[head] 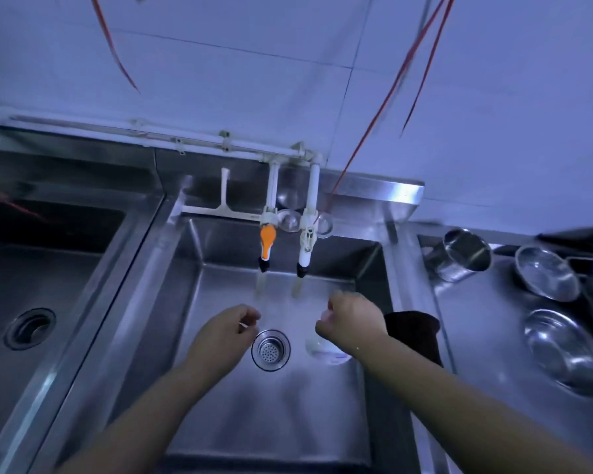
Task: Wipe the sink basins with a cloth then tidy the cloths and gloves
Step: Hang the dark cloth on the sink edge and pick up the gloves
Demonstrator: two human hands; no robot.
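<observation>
Both your hands hover over the middle steel sink, above its round perforated drain. Your left hand has its fingers curled, and its grip holds nothing I can make out. Your right hand is curled likewise; what it holds, I cannot tell. A dark, soft cloth drapes over the sink's right rim. Shiny steel bowls sit on the desk to the right.

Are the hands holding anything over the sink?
It cannot be told. Both the left hand and right hand have curled fingers, but no held thing shows. The dark cloth lies untouched.
</observation>
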